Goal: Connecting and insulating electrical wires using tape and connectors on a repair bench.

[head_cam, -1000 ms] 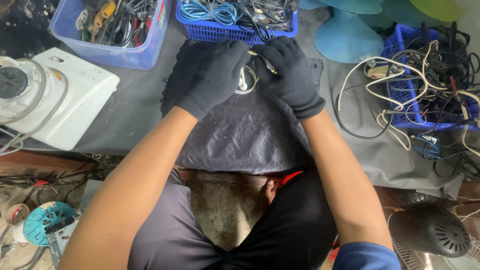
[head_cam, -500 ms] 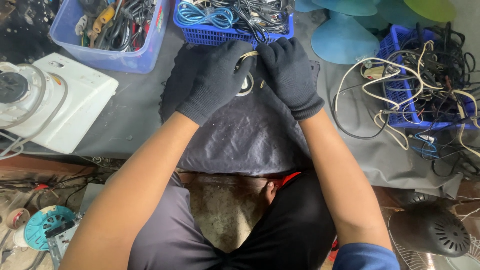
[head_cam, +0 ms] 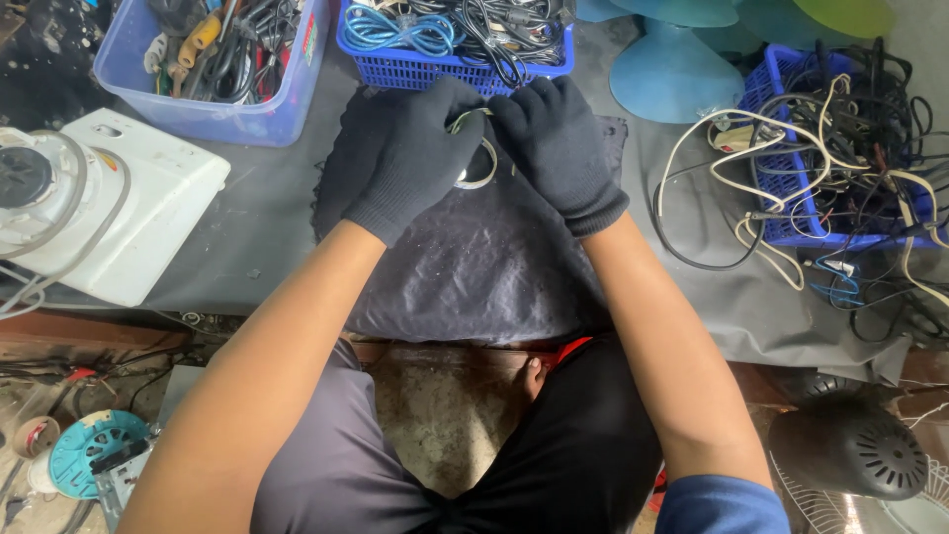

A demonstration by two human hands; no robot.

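Both gloved hands, left hand point(head_cam: 410, 158) and right hand point(head_cam: 559, 148), close fingertips around a metal ring point(head_cam: 476, 163) above the dark cloth point(head_cam: 484, 267).

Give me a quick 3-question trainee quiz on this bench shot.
1. True or false: both hands wear dark gloves.
2. What lies under the ring that the left hand and right hand hold together? A) bare table B) dark cloth C) blue basket
3. Which side of the cloth is the white appliance on?

Key
1. True.
2. B; the ring is a small metal one, mostly hidden by fingers.
3. The person's left.
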